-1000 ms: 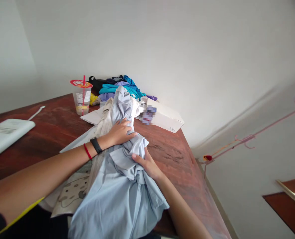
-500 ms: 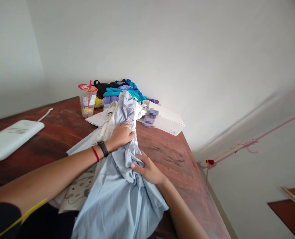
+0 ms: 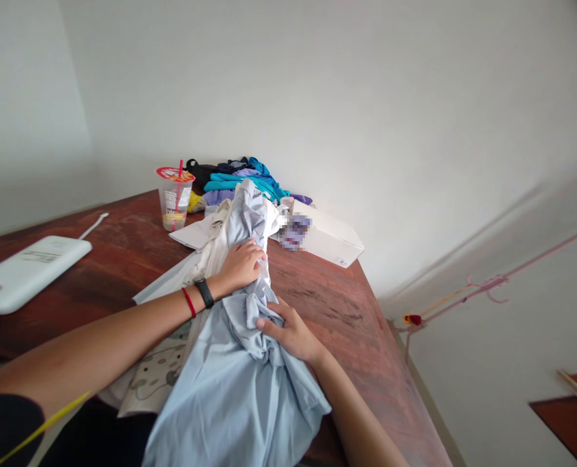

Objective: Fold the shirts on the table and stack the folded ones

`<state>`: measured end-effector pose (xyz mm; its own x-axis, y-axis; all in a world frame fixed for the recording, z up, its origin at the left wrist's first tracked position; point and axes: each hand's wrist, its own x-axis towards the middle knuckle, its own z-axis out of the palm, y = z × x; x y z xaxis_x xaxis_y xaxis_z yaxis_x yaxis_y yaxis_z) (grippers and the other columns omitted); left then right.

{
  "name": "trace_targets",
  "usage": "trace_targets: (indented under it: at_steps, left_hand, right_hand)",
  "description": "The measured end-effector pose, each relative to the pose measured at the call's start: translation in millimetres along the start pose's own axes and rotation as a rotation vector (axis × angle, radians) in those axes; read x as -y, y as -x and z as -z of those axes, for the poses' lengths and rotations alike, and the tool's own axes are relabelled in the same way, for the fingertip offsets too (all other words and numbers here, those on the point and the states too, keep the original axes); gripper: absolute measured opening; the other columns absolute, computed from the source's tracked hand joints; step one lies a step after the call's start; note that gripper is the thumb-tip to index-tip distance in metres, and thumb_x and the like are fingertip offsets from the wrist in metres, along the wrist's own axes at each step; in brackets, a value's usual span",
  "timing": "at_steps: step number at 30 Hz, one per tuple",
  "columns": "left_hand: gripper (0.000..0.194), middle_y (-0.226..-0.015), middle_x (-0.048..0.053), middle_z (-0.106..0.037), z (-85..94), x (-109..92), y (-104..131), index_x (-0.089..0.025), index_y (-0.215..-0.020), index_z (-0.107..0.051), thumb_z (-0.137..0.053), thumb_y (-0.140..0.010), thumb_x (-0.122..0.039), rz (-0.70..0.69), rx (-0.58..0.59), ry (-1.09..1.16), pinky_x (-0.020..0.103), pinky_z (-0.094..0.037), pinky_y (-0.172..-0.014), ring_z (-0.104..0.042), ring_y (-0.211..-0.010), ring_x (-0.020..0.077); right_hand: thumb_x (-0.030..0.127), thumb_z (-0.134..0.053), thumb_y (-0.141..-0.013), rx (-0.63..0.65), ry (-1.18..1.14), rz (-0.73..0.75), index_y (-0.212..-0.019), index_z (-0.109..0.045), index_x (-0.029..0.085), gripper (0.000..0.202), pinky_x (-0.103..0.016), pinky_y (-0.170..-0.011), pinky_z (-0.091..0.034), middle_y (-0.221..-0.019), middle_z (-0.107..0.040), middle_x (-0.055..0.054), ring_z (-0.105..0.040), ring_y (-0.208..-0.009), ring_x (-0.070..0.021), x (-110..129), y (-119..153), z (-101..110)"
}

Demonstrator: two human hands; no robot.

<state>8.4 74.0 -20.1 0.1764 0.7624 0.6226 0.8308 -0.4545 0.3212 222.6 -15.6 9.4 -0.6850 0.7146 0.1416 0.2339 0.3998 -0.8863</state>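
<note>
A light blue garment [image 3: 230, 389] runs lengthwise over the table, its far part narrow and crumpled, its near part spread wide and hanging toward me. My left hand [image 3: 242, 264] rests across the narrow far part, fingers curled over the cloth at its right side. Closer to me, my right hand [image 3: 291, 329] grips a bunched fold from the right, thumb on top and fingers partly hidden by cloth. Beneath the garment lie whitish cloth [image 3: 215, 243] and a dotted beige piece [image 3: 155, 376].
A plastic cup [image 3: 176, 201] with a red straw stands behind on the wooden table [image 3: 327, 298]. Beside it is a heap of clothes [image 3: 240, 178]. A white box [image 3: 330, 233] sits back right, and a white power bank [image 3: 38, 266] lies left. Pink rods [image 3: 536, 259] extend beyond the right edge.
The view has shifted slightly, so everything appears a little farther right. Both hands keep their places on the garment, with no clear movement of the cloth.
</note>
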Motion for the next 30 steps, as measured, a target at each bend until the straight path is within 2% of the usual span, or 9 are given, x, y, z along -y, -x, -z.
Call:
trace_targets:
  at_steps: [6, 15, 21, 30]
  left_hand:
    - [0.030, -0.128, 0.008, -0.072, 1.1, 0.1, 0.7, -0.023, -0.084, -0.079, -0.051, -0.088, -0.012, -0.002, 0.059, -0.022, 0.052, -0.039, -0.117, -0.047, -0.143, 0.0317]
    - [0.030, -0.128, 0.009, -0.072, 3.8, -1.9, 0.3, -0.023, -0.083, -0.079, -0.051, -0.088, -0.013, 0.001, 0.060, -0.018, 0.054, -0.039, -0.115, -0.047, -0.142, 0.0326]
    - [0.033, -0.127, 0.008, -0.072, 2.7, -0.7, 0.4, -0.023, -0.082, -0.079, -0.049, -0.089, -0.014, -0.005, 0.060, -0.020, 0.052, -0.040, -0.115, -0.047, -0.141, 0.0313]
    - [0.034, -0.127, 0.009, -0.072, 2.6, -0.4, 1.3, -0.022, -0.083, -0.079, -0.048, -0.091, -0.014, -0.024, 0.053, -0.030, 0.053, -0.039, -0.115, -0.047, -0.141, 0.0322]
  right_hand:
    - [0.057, -0.068, -0.093, 0.002, -0.011, -0.030, -0.111, -0.075, 0.020, 0.042, -0.040, -0.104, -0.046, -0.117, -0.066, -0.007, -0.060, -0.113, -0.0267, -1.3, -0.2, 0.2]
    - [0.058, -0.066, -0.093, -0.006, -0.014, -0.017, -0.111, -0.074, 0.021, 0.042, -0.039, -0.103, -0.045, -0.117, -0.066, -0.007, -0.060, -0.112, -0.0260, -2.4, 0.3, -0.2]
    - [0.056, -0.067, -0.094, -0.003, -0.009, -0.024, -0.104, -0.075, 0.020, 0.038, -0.039, -0.100, -0.046, -0.112, -0.066, -0.006, -0.060, -0.106, -0.0247, -4.7, 0.1, 0.7]
    - [0.057, -0.066, -0.094, -0.006, -0.009, -0.021, -0.106, -0.074, 0.021, 0.039, -0.037, -0.099, -0.047, -0.114, -0.066, -0.006, -0.061, -0.107, -0.0244, -5.0, 0.2, 0.6]
